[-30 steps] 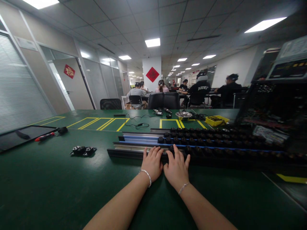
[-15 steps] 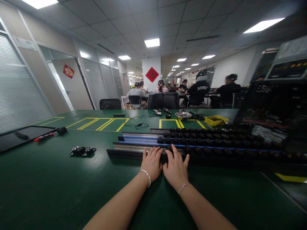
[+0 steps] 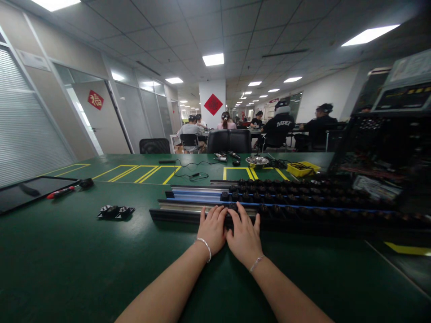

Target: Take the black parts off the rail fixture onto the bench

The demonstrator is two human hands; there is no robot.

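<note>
At far left, a red-handled tool (image 3: 60, 193) lies on the green surface (image 3: 84, 269); right of it, a small black tray (image 3: 118, 218) holds dark and silvery parts. Centre, my left fingers (image 3: 218, 215) drape over the near rail (image 3: 178, 215); I cannot tell whether they pinch anything. Just right, a black block (image 3: 232, 206) sits at that rail, my right fingers (image 3: 241, 212) outstretched against it, their grip hidden. Both have just shifted slightly left, apparently bringing the block closer to my left fingers and away from the row of blocks (image 3: 289, 210) farther right.

Pale, shiny bracelet (image 3: 207, 245) circles wrist behind left hand (image 3: 213, 226). Right of bracelet, thinner, silvery, chain-like band (image 3: 256, 264) behind right hand (image 3: 245, 235). Both forearms (image 3: 175, 280) bare.
</note>
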